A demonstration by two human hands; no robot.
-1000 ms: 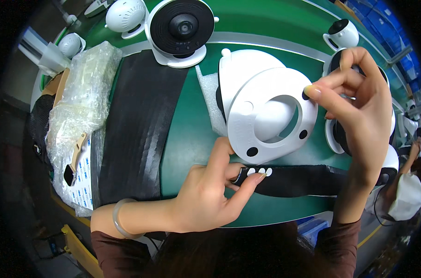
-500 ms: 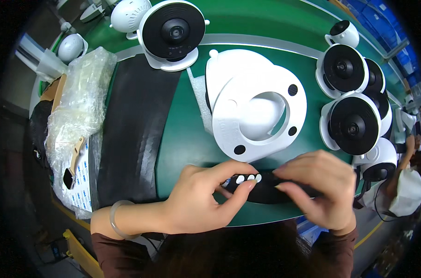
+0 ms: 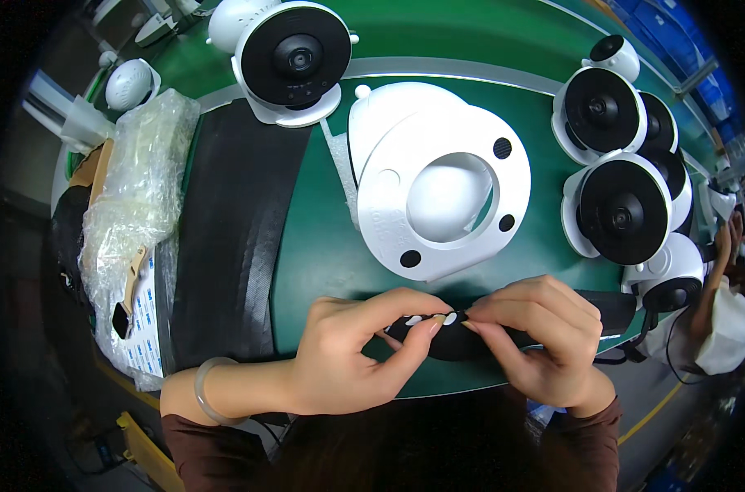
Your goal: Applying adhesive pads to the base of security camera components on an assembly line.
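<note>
Close to the table's front edge, my left hand pinches a thin black strip between thumb and fingers. Small white round spots show along the strip's upper edge, partly behind my left thumb. My right hand is closed, its thumb and index fingertips together at the strip's edge beside those spots; whatever lies between them is hidden. Just beyond my hands, a white round-bodied device lies with its ring-shaped base facing up. Three round black pads sit on that base.
Upright white devices with black fronts stand at the right and back left. A long black mat covers the left side. Beside it lie bubble wrap and a wristwatch. Another person's arm shows at far right.
My right hand has come left, and its fingertips now meet at the strip's edge by the white spots. My left hand keeps its pinch. The whole view has shifted slightly.
</note>
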